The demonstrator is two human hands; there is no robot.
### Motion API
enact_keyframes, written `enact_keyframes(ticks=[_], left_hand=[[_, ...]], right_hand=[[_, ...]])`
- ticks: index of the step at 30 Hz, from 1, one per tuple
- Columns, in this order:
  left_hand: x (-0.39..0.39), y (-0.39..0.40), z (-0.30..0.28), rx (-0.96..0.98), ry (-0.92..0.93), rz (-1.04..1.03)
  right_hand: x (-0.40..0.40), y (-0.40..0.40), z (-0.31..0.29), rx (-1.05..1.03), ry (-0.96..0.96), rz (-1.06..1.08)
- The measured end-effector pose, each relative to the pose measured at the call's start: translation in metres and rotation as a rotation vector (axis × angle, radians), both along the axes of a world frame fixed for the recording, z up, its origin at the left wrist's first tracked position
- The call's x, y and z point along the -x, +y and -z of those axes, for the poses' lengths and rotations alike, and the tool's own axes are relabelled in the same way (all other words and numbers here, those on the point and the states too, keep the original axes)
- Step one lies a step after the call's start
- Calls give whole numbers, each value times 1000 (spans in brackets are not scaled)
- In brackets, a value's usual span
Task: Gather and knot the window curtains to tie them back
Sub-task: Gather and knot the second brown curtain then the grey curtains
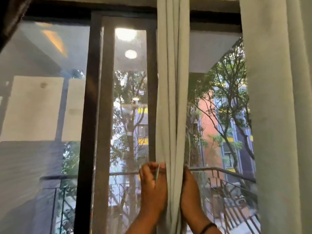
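Pale grey-green cloth, matte and soft, hangs in long vertical folds: the middle curtain (172, 92) is bunched into a narrow column down the centre of the window, pleats tight and rope-like toward the bottom. Left hand (152, 186) presses against the column's left side, fingers (148, 167) curled at the top, a thin edge of fabric caught between them. Right hand (189, 191) lies flat along the column's right side, palm in, fingers straight and pointing up, their tips partly tucked behind the cloth; cannot tell if the thumb hooks round it. Both hands squeeze the column between them. Thin black band (208, 227) circles the right wrist.

Second curtain (278, 107), same fabric, hangs wide and loose at far right, broad smooth folds, well apart from the gathered one. Dark cloth edge (11, 16) shows at top left corner, blurred.

Window frame (94, 105) is dark brown, flat bars, upright. Fine mesh screen (128, 115) fills the narrow centre panel, slightly hazy. Left glass pane (40, 107) is reflective: shows pale rectangles and a warm ceiling strip. Two round lights (128, 41) reflect near the top centre.

Outside: metal railing (224, 173) with thin upright bars, leafy trees (224, 92), a building (209, 120) with orange-red wall, yellow patches and blue-grey framing. Daylight, soft.
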State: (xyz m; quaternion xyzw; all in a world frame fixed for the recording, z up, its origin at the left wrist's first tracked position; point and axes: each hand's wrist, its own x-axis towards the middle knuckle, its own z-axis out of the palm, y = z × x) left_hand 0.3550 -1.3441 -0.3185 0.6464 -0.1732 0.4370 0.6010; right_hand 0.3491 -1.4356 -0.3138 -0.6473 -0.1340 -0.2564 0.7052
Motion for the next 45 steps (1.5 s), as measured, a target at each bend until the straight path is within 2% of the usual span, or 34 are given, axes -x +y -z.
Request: enact_keyframes(ticks=[3,6,10,12,16,18,21,27,31,37,45], left_hand=[[9,-2,36,6,56,160],[13,-4,68,-105,143,127],[18,-12,97,-133,260,57],[26,-21,109,-149,225,-13],[52,-47,132,-355,45,-230],[65,-68,142,-466,16,-297],[80,-103,149,-588,31,-356],[112,-207,133,-666,150,-321],[125,-266,114,-645,225,-184],[111,-312,77,-635,297,-177],[62,-342,6,-577,183,-214]], right_hand=[[8,2,33,116,16,89],[13,-3,68,279,17,172],[16,-12,119,705,-37,535],[26,-20,137,854,-8,676],[50,-52,152,1033,82,719],[63,-78,155,1107,116,755],[84,-122,155,1162,145,836],[118,-242,140,1172,148,895],[129,-297,128,1104,152,877],[123,-345,112,1051,59,803],[83,-395,90,1041,39,828]])
